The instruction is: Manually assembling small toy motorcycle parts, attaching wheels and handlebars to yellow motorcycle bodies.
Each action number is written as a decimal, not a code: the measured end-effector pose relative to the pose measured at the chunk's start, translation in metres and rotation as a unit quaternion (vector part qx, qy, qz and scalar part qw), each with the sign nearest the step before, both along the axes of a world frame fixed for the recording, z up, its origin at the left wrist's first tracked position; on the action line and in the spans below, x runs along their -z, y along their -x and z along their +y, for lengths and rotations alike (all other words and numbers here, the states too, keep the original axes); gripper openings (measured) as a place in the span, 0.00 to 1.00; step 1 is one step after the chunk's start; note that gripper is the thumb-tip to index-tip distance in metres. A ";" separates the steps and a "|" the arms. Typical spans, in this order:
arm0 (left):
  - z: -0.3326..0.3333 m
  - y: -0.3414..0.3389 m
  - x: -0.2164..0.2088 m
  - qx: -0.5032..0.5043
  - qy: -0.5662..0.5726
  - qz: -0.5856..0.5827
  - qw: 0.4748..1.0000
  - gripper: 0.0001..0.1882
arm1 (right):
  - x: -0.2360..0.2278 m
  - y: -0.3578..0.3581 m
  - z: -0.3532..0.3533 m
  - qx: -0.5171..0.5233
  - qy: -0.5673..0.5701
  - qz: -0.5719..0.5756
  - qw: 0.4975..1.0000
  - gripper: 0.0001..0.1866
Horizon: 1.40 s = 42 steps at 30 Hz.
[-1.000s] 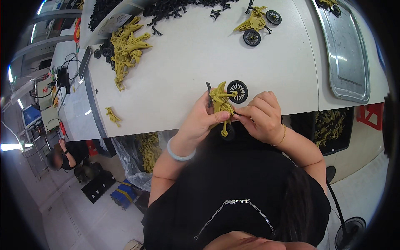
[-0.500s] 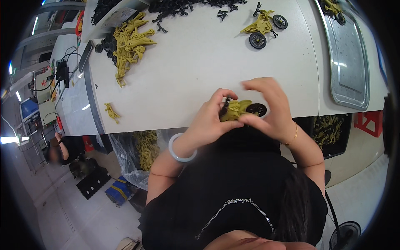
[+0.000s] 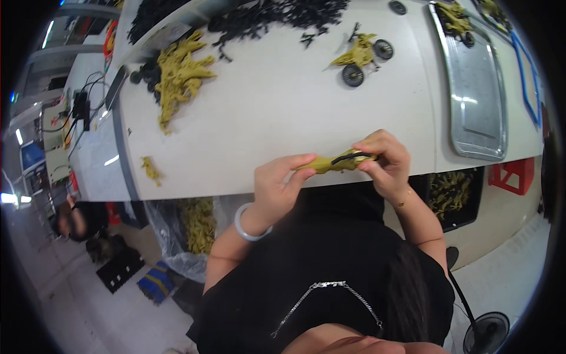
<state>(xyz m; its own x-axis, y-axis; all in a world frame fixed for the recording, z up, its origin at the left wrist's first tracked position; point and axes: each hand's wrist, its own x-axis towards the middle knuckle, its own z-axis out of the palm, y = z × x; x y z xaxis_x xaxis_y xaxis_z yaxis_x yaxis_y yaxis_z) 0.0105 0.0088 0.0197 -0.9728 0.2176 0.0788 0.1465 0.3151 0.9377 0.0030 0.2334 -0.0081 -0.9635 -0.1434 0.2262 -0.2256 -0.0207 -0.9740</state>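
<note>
**Yellow toy piece (image 3: 323,164) with black strip (image 3: 346,157), gripped above counter (image 3: 265,112)**

Sits pinched at both ends by left hand (image 3: 279,180) and right hand (image 3: 387,162), both nearly closed. Probably handles light and stiff; best taken by thick middle. Hangs higher than clear bag (image 3: 162,236) and black bin (image 3: 471,212) holding yellow parts (image 3: 200,224), well apart from metal tray (image 3: 477,118) bearing wheeled yellow toy (image 3: 454,22).

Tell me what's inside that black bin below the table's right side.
The black bin holds a heap of yellow-green parts. The table covers the bin's far end, and the top layer hides whatever lies deeper.
</note>
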 end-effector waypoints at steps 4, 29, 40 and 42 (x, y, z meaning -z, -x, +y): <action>-0.004 -0.004 0.007 0.018 0.048 0.016 0.999 0.09 | -0.005 0.005 0.014 -0.070 -0.087 -0.029 0.993 0.16; -0.018 -0.020 0.015 0.015 0.025 -0.042 0.999 0.10 | 0.067 0.214 0.326 0.351 -0.115 -0.078 0.926 0.15; -0.019 -0.023 0.023 0.013 0.049 -0.036 0.998 0.09 | 0.071 0.213 0.316 0.434 -0.084 -0.015 0.897 0.17; -0.017 -0.020 0.022 0.018 0.050 -0.033 0.998 0.10 | 0.070 0.210 0.327 0.504 -0.185 -0.013 0.844 0.24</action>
<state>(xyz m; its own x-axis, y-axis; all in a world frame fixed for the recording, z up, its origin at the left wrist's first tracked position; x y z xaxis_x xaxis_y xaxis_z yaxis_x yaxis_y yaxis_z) 0.0308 -0.0084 -0.0022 -0.9667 0.2558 -0.0084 0.0986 0.4025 0.9101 -0.2075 0.5609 -0.0784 -0.6416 0.6957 0.3231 0.0739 0.4753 -0.8767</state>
